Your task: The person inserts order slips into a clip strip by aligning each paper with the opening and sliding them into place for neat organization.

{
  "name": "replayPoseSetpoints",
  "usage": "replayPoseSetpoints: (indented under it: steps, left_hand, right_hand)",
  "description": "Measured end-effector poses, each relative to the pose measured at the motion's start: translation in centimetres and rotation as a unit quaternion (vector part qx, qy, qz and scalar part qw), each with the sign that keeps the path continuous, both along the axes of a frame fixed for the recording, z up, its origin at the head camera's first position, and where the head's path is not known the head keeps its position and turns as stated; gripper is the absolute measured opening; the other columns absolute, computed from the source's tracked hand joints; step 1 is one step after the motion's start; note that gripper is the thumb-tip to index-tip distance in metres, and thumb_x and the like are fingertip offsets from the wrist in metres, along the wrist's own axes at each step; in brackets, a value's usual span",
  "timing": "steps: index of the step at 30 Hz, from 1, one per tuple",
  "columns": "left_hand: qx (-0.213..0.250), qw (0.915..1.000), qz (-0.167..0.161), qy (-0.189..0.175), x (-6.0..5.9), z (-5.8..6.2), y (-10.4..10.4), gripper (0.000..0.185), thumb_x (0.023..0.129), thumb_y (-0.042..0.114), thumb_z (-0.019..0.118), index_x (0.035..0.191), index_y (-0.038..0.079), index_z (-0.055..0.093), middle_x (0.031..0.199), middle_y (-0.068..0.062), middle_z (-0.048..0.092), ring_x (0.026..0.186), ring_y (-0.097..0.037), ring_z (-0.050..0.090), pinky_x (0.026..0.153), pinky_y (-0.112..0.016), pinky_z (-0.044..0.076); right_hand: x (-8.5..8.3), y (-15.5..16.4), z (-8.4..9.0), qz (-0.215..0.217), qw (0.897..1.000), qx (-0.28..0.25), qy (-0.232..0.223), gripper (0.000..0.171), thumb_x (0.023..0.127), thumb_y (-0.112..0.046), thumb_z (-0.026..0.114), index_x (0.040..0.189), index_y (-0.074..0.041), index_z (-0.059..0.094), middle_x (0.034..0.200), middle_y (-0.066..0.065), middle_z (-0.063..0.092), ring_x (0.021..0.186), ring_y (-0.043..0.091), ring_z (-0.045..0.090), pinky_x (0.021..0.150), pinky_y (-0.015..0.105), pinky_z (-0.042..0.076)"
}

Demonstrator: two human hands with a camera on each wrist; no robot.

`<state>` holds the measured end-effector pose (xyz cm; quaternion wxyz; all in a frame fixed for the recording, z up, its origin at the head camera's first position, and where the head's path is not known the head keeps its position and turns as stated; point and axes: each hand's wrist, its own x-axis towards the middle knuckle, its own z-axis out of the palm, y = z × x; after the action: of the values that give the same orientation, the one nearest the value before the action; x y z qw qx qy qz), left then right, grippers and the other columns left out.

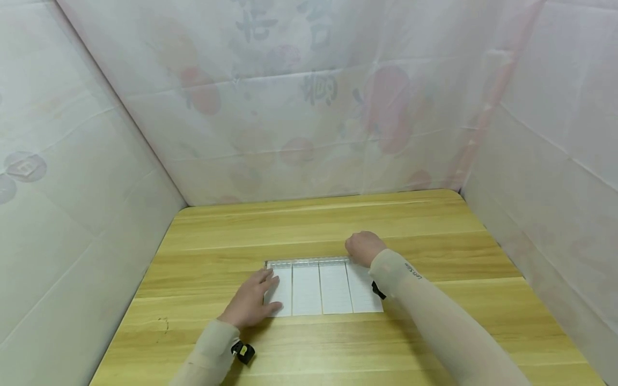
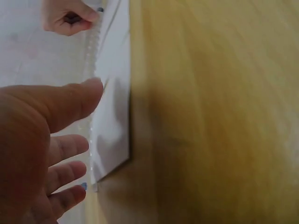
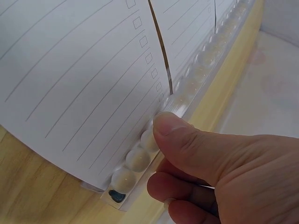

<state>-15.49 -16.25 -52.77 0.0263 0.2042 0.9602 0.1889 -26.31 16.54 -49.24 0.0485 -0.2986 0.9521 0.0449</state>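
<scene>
Several white lined sheets with small checkboxes lie side by side on the table. A clear strip with a row of round domes runs along their far edge. My left hand is at the leftmost sheet, fingers spread and fairly straight; in the left wrist view its thumb reaches over the paper. At the strip's right part my right hand pinches it, thumb on top and the other fingers curled at its outer side. A dark spot marks the strip's end. How the strip joins the sheets cannot be told.
The wood-grain table has rounded back corners. Pale printed cloth walls enclose it at the back and both sides. A small black device sits at my left wrist, another at my right.
</scene>
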Motion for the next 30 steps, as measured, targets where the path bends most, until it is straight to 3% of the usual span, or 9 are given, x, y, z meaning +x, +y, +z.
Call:
replayPoseSetpoints:
  steps: [6,15,21,25,27,30]
  left_hand:
    - [-0.040,0.9986,-0.029,0.018,0.0,-0.8,0.0,0.067,0.086,0.043,0.070,0.138,0.005,0.052,0.149,-0.015,0.038,0.138,-0.035,0.031,0.108,-0.052,0.029]
    - [-0.031,0.9988,-0.028,0.025,-0.2,-1.2,-0.1,0.067,0.086,0.043,0.070,0.138,0.005,0.052,0.149,-0.015,0.038,0.138,-0.035,0.032,0.105,-0.055,0.032]
    - [-0.014,0.9996,-0.018,0.015,-0.7,-1.0,-0.2,0.067,0.088,0.042,0.068,0.140,0.005,0.049,0.151,-0.014,0.034,0.139,-0.033,0.029,0.107,-0.055,0.029]
    - [0.002,0.9997,0.003,0.023,-0.9,0.1,-1.2,0.067,0.088,0.041,0.068,0.142,0.008,0.047,0.152,-0.012,0.033,0.137,-0.033,0.033,0.107,-0.055,0.029]
    - [0.007,0.9992,0.011,0.038,-0.7,1.0,-2.1,0.067,0.087,0.039,0.070,0.142,0.007,0.047,0.151,-0.014,0.034,0.135,-0.035,0.036,0.106,-0.056,0.031]
    - [0.009,0.9977,0.021,0.064,-0.2,2.5,-4.1,0.067,0.086,0.035,0.072,0.141,0.004,0.047,0.148,-0.018,0.037,0.131,-0.039,0.039,0.103,-0.059,0.033]
  right_hand:
    - [0.1,0.0,-0.1,0.003,1.000,0.003,0.000,0.012,0.085,-0.018,0.075,0.083,-0.010,0.067,0.073,-0.001,0.063,0.063,0.011,0.057,0.066,0.030,0.052]
    - [0.0,0.0,-0.2,0.003,1.000,-0.007,0.010,0.009,0.085,-0.015,0.075,0.081,-0.010,0.067,0.074,-0.001,0.065,0.063,0.011,0.057,0.065,0.030,0.052]
    - [-0.2,0.9,-0.2,-0.001,0.999,-0.045,0.011,0.012,0.085,-0.014,0.074,0.076,-0.014,0.066,0.073,-0.004,0.063,0.065,0.011,0.056,0.065,0.030,0.050]
    - [0.1,2.4,0.1,-0.021,0.996,-0.085,-0.010,0.011,0.087,-0.017,0.073,0.078,-0.014,0.067,0.076,-0.004,0.062,0.067,0.011,0.053,0.063,0.032,0.047]
    - [0.6,3.7,0.2,-0.031,0.993,-0.110,-0.012,0.009,0.089,-0.021,0.071,0.088,-0.011,0.070,0.084,-0.002,0.065,0.073,0.014,0.058,0.067,0.034,0.049]
    - [1.8,6.1,0.2,-0.057,0.987,-0.148,-0.003,0.024,0.091,-0.026,0.068,0.107,-0.009,0.070,0.101,0.004,0.068,0.087,0.020,0.064,0.075,0.040,0.052]
